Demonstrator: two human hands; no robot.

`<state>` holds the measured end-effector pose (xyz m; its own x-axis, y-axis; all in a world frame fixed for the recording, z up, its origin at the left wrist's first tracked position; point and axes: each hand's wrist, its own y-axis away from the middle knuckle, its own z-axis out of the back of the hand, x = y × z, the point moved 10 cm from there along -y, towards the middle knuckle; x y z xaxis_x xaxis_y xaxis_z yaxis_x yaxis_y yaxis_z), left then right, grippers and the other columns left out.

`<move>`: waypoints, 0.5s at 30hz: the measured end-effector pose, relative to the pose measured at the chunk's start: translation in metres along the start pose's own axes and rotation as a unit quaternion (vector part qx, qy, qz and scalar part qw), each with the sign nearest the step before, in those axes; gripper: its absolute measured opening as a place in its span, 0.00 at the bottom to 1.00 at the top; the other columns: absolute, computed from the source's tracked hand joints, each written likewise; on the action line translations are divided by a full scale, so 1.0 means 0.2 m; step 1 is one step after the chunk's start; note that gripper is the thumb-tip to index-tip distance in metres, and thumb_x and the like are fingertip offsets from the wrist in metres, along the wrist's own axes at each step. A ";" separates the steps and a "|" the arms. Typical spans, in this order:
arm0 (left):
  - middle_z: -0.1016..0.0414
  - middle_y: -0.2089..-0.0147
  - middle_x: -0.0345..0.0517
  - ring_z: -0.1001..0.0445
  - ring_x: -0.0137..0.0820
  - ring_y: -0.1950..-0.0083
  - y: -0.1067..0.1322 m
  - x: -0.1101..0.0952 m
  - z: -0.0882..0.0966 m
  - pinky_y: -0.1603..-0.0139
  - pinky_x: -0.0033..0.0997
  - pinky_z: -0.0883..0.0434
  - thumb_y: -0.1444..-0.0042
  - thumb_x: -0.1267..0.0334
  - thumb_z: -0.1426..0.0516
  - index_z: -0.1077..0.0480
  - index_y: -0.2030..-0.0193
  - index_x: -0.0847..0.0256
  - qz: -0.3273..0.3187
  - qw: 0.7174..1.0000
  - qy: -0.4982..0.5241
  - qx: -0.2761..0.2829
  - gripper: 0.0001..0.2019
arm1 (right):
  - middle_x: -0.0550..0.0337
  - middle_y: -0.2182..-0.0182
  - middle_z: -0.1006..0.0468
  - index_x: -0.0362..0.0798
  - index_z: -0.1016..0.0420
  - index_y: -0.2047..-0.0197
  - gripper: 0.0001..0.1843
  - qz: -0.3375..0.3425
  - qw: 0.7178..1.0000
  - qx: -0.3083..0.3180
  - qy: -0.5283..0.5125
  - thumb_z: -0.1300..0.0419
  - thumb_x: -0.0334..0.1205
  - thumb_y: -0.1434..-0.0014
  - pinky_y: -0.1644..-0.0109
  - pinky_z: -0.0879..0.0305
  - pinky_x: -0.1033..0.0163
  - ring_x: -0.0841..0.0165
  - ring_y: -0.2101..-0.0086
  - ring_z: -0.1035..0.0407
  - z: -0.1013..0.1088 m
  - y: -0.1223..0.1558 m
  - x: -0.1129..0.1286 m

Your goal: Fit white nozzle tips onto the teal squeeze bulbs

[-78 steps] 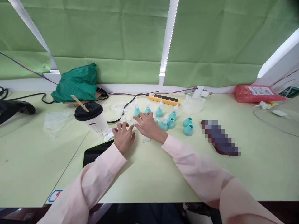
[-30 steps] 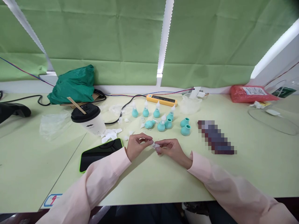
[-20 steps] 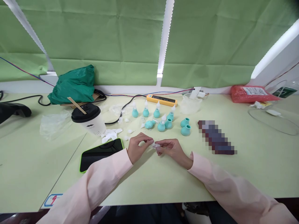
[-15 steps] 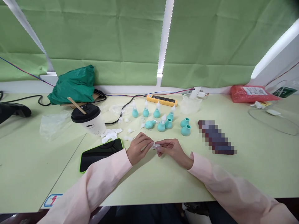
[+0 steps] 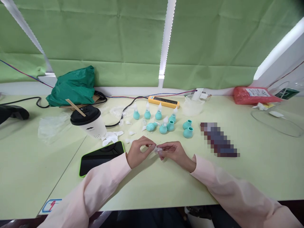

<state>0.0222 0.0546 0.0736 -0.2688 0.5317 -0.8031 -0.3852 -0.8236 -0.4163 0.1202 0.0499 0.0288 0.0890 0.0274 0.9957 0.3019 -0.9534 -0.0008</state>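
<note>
My left hand (image 5: 137, 152) and my right hand (image 5: 173, 151) meet low over the pale green table (image 5: 154, 183), fingertips pinched together on a small clear plastic nozzle piece (image 5: 157, 149). Just beyond them stand several teal rubber bulbs (image 5: 163, 128); some carry white pointed tips, two at the right (image 5: 187, 132) are open-topped, and one (image 5: 151, 126) lies on its side. Loose white tips and clear bits (image 5: 130, 133) are scattered left of the bulbs.
A black-lidded paper cup (image 5: 88, 122) with a wooden stirrer and a green-cased phone (image 5: 101, 157) lie to the left. A yellow power strip (image 5: 165, 101), cables, a green bag (image 5: 72, 85), a red packet (image 5: 253, 95) and a blurred dark object (image 5: 219, 139) ring the area.
Both hands came back from among the bulbs and joined nearer me on the small clear piece. Over the last second only the left fingers have shifted slightly.
</note>
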 end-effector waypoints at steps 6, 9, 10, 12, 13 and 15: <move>0.28 0.71 0.48 0.31 0.30 0.68 0.01 0.11 -0.02 0.69 0.29 0.32 0.52 0.64 0.46 0.30 0.71 0.66 0.078 0.992 0.096 -0.009 0.07 | 0.61 0.82 0.29 0.41 0.27 0.69 0.12 0.002 1.000 0.011 0.004 0.38 0.37 0.60 0.74 0.35 0.63 0.73 0.80 0.36 -0.02 0.01 0.00; 0.28 0.74 0.46 0.33 0.29 0.70 0.01 0.01 0.02 0.70 0.30 0.33 0.53 0.67 0.46 0.29 0.71 0.64 -0.014 0.999 0.024 -0.044 0.05 | 0.61 0.82 0.29 0.41 0.27 0.69 0.12 -0.004 1.000 0.015 0.003 0.38 0.38 0.60 0.74 0.35 0.62 0.73 0.80 0.36 -0.02 0.00 0.00; 0.28 0.74 0.46 0.34 0.28 0.71 0.01 -0.04 0.02 0.69 0.30 0.34 0.53 0.68 0.45 0.29 0.71 0.64 -0.055 0.997 -0.005 -0.050 0.04 | 0.61 0.82 0.29 0.41 0.27 0.69 0.12 -0.005 1.000 0.015 0.002 0.38 0.38 0.60 0.74 0.35 0.63 0.73 0.80 0.36 -0.02 0.00 0.00; 0.29 0.74 0.46 0.35 0.28 0.70 0.03 -0.11 0.02 0.69 0.31 0.34 0.53 0.70 0.46 0.30 0.70 0.63 -0.122 0.990 -0.048 -0.049 0.04 | 0.61 0.82 0.29 0.41 0.27 0.69 0.12 -0.007 1.000 0.016 -0.002 0.38 0.38 0.60 0.74 0.35 0.63 0.73 0.80 0.36 -0.02 0.00 0.00; 0.29 0.73 0.46 0.35 0.28 0.69 0.04 -0.13 0.02 0.69 0.32 0.34 0.52 0.71 0.46 0.30 0.69 0.63 -0.147 0.986 -0.065 -0.045 0.05 | 0.61 0.82 0.29 0.41 0.27 0.69 0.12 -0.008 1.000 0.017 -0.004 0.38 0.39 0.60 0.74 0.35 0.62 0.73 0.80 0.36 -0.02 0.01 0.00; 0.29 0.70 0.48 0.36 0.29 0.67 0.05 -0.16 0.01 0.68 0.33 0.34 0.52 0.73 0.47 0.31 0.67 0.63 -0.191 0.976 -0.099 -0.032 0.07 | 0.60 0.82 0.29 0.41 0.27 0.70 0.12 -0.014 1.000 0.018 -0.008 0.38 0.39 0.59 0.74 0.35 0.62 0.73 0.80 0.36 -0.03 0.01 0.00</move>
<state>0.0251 0.0291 0.0964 -0.2849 0.8246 -0.4887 -0.4363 -0.5655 -0.6999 0.1158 0.0472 0.0288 0.0954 0.0595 0.9937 0.3393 -0.9404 0.0237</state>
